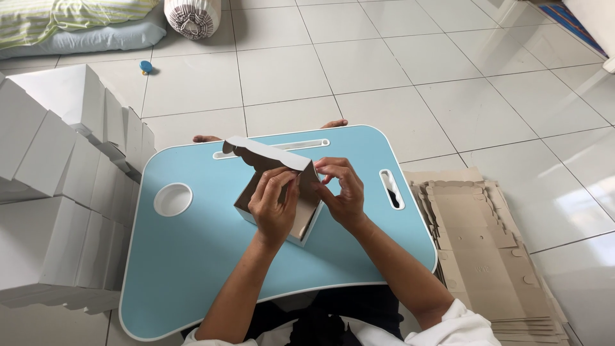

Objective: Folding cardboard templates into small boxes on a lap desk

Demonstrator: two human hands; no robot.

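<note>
Head view: a half-folded cardboard box (pixel 275 186) is being shaped at centre frame on the light blue lap table (pixel 192 256).
Folded white boxes (pixel 57 192) fill the left, flat blanks (pixel 477 250) lie lower right; left hand (pixel 274 208) and right hand (pixel 343 192) pinch the box's side flap, fingers pressed together — tucking looks underway, needing a firm inward push.

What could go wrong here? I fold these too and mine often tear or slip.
1. Both hands, left hand and right hand, pinch one corner of the half-folded grey cardboard box; the flap may crease or tear.
2. The box is tilted on the light-blue lap table; it may slide.
</note>
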